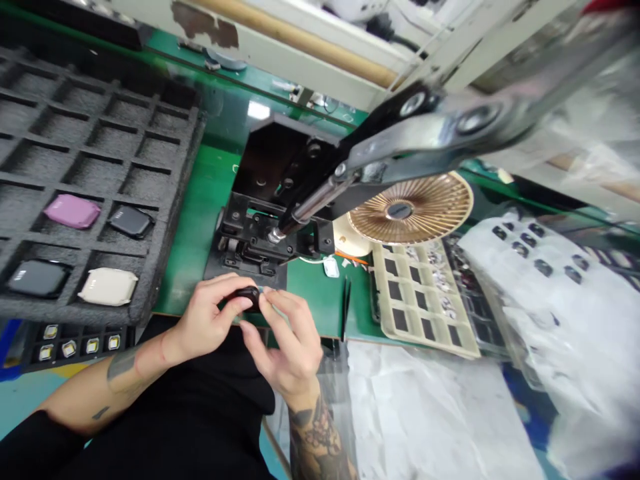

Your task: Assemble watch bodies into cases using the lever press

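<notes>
My left hand [213,313] grips a small dark watch case [249,293] between thumb and fingers, just in front of the black press. My right hand [287,333] has its fingertips at the right edge of that case, the thumb lower down. Whether something thin lies between the right fingers cannot be made out. Directly beyond both hands stands the black press fixture [257,237] with its metal lever [405,143]. Tweezers [346,308] lie to the right of my right hand.
On the left, a grey foam tray [175,207] carries several watch cases, one a purple case [73,211]. A gold fan [410,210] and a beige compartment tray [383,287] stand on the right. White plastic sheeting [430,413] covers the front right. The lever overhangs the bench.
</notes>
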`<state>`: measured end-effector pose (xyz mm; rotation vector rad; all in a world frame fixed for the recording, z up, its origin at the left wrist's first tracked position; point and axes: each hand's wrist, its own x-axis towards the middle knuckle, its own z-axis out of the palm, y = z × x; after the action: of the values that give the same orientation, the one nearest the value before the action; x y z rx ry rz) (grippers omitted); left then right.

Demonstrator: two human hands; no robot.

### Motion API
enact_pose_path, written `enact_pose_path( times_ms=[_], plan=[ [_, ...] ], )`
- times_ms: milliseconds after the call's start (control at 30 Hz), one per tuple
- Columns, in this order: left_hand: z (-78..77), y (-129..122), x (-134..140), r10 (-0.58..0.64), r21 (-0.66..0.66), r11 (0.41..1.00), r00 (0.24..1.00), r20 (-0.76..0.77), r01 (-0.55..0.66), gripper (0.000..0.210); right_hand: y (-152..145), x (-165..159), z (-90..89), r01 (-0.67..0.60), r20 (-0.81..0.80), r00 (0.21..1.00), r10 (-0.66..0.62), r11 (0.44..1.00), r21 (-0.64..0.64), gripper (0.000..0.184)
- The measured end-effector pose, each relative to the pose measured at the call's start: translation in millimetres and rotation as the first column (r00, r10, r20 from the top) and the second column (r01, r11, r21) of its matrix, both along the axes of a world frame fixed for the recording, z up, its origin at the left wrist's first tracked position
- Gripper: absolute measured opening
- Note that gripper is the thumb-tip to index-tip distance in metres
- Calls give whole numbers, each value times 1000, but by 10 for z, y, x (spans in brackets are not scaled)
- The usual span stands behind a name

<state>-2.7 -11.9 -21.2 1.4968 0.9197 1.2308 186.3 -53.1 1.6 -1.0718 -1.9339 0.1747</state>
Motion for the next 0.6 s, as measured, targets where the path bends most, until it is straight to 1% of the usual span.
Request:
enact_pose_path(
  times_ms=[67, 100, 167, 233, 267, 300, 333, 367, 400, 433, 467, 500, 533, 567, 600],
  plan=[
    [110, -72, -41, -43, -10, 999, 999, 8, 44, 17, -16, 88, 22, -59, -108, 993, 50, 995, -84, 39],
    [201, -133, -91, -82, -7, 997, 997, -5, 82, 18, -5, 131, 22, -74, -163, 985, 57, 992, -101, 33],
    [442, -299, -250, -171, 17, 985, 983, -70, 172, 24, 63, 175, -1, -58, -245, 969, 37, 995, -79, 29],
    [722, -475, -473, -216, 53, 973, 965, -150, 226, 35, 166, 121, -42, -46, -278, 960, 30, 998, -52, 27],
    [857, -540, -606, -197, 72, 975, 964, -181, 212, 40, 213, 53, -61, -74, -271, 961, 56, 996, -55, 26],
    [979, -574, -753, -144, 101, 981, 966, -213, 168, 42, 250, -38, -78, -120, -256, 961, 100, 991, -63, 25],
    [1084, -567, -913, -52, 145, 985, 966, -253, 92, 40, 274, -144, -92, -172, -241, 959, 150, 982, -74, 24],
    [1170, -514, -1085, 70, 207, 978, 951, -302, -6, 34, 285, -257, -104, -220, -227, 954, 197, 972, -82, 25],
    [1238, -418, -1266, 204, 276, 955, 912, -356, -106, 27, 284, -367, -115, -263, -214, 947, 241, 961, -83, 26],
    [1291, -284, -1452, 340, 338, 918, 848, -407, -206, 22, 276, -467, -126, -301, -204, 938, 280, 950, -80, 27],
    [1331, -120, -1636, 441, 380, 882, 773, -455, -280, 21, 266, -551, -136, -334, -192, 929, 315, 939, -75, 29],
    [1362, 61, -1809, 487, 378, 868, 707, -513, -323, 24, 257, -615, -146, -363, -181, 921, 346, 929, -73, 30],
    [1383, 249, -1964, 514, 374, 856, 660, -547, -356, 27, 254, -658, -155, -386, -168, 914, 370, 920, -73, 31],
    [1396, 435, -2092, 520, 362, 854, 628, -578, -374, 30, 256, -683, -163, -401, -154, 909, 387, 913, -75, 32],
    [1398, 611, -2188, 515, 348, 857, 613, -599, -379, 32, 266, -693, -170, -409, -141, 907, 396, 909, -79, 33]
  ],
)
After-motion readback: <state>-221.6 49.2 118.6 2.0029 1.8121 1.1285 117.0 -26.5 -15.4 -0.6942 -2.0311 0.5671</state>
